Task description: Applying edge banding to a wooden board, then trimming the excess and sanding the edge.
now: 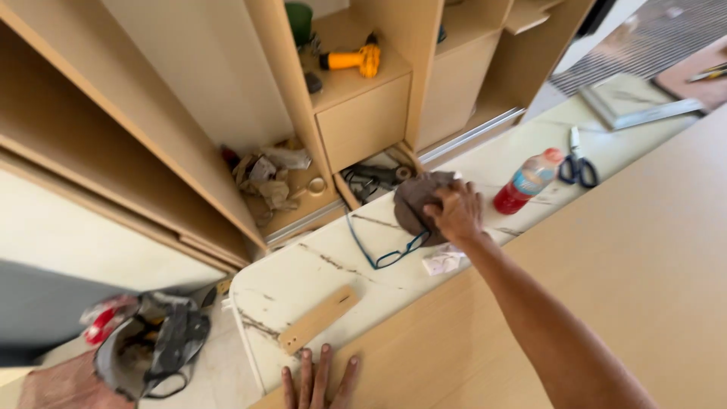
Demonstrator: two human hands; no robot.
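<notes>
My right hand (457, 211) reaches out over the white marble counter (318, 269) and grips a crumpled brown cloth (415, 198). A blue cord (379, 254) loops on the counter just below the cloth. A crumpled white paper scrap (443, 261) lies under my right forearm. My left hand (316, 380) rests flat, fingers spread, on the large light wooden board (606, 273) at the bottom edge. A small wooden strip (318, 319) with a hole lies on the counter just above my left hand.
A red drink bottle (526, 182) and blue-handled scissors (577, 163) lie on the counter to the right. A yellow drill (352, 59) sits on a cabinet shelf. Rags (269, 176) fill a lower compartment. A grey tool bag (155, 341) sits on the floor at left.
</notes>
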